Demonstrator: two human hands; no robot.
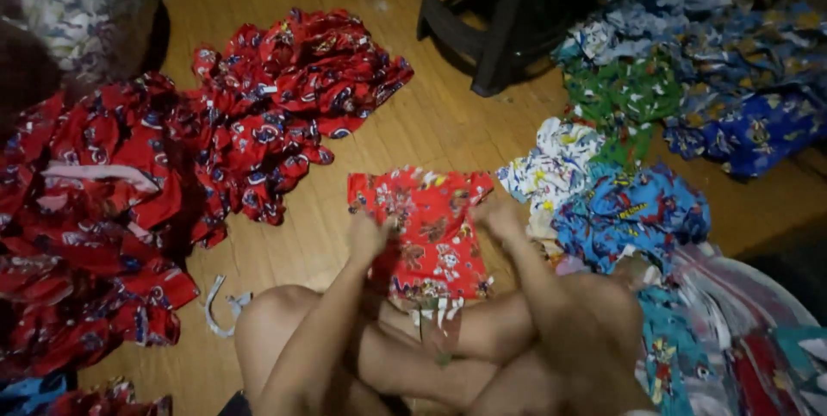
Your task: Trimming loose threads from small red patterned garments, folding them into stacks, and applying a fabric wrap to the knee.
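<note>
Sitting cross-legged at lower centre, the person presses both the left hand [369, 235] and right hand [500, 214] on a red printed shirt [426, 231] spread on the wooden floor [431, 123]; finger grip seems closed, though blurred. Its long axis runs up-frame, neckline probably far. Red garments [129, 175] crowd the left, blue and green clothes [655, 123] the right, a dark stool [500, 11] beyond.

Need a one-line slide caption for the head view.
Both hands, left and right, press a small red cartoon-print shirt flat on the wooden floor.
</note>
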